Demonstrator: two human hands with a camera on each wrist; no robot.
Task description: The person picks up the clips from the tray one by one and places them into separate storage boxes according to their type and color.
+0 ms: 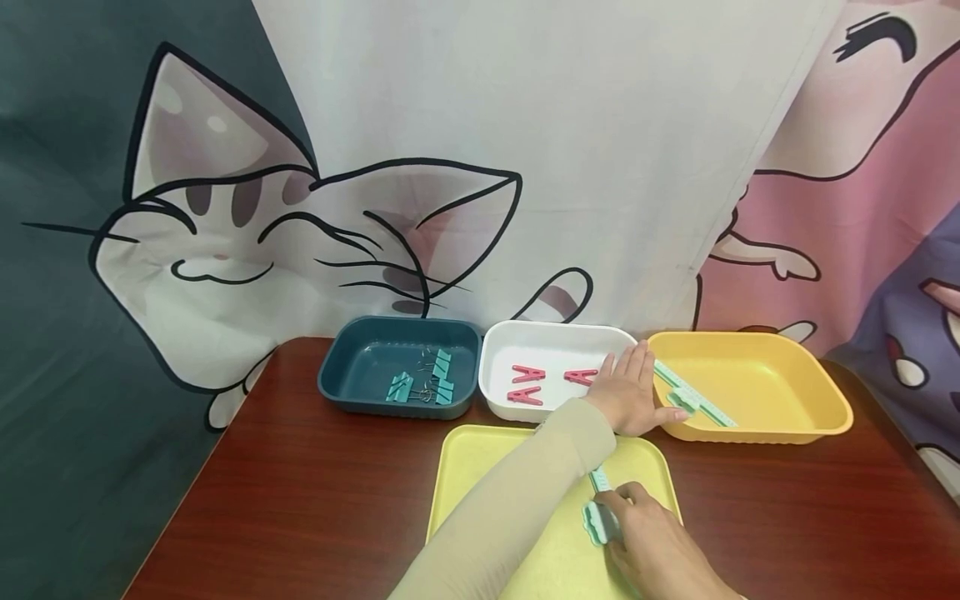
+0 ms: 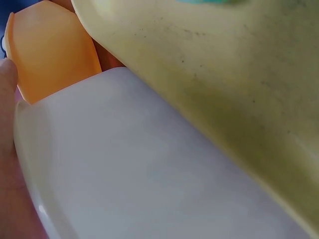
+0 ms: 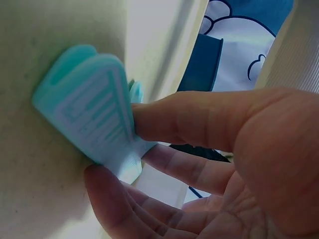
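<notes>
Nearest, the flat pale-yellow plastic tray (image 1: 480,467) carries the right hand (image 1: 663,546), whose thumb and fingertips (image 3: 149,117) pinch a small teal plastic ruler-shaped clip (image 1: 600,512) at its broad end. It looks light, stiff and smooth (likely slippery), so the wide end seems the surest hold. Farther off, the left hand (image 1: 630,392) lies flat, fingers straight, on the right rim of the white plastic bin (image 1: 547,333), beside the deep yellow plastic bin (image 1: 780,417) holding a similar teal ruler clip (image 1: 693,398).
</notes>
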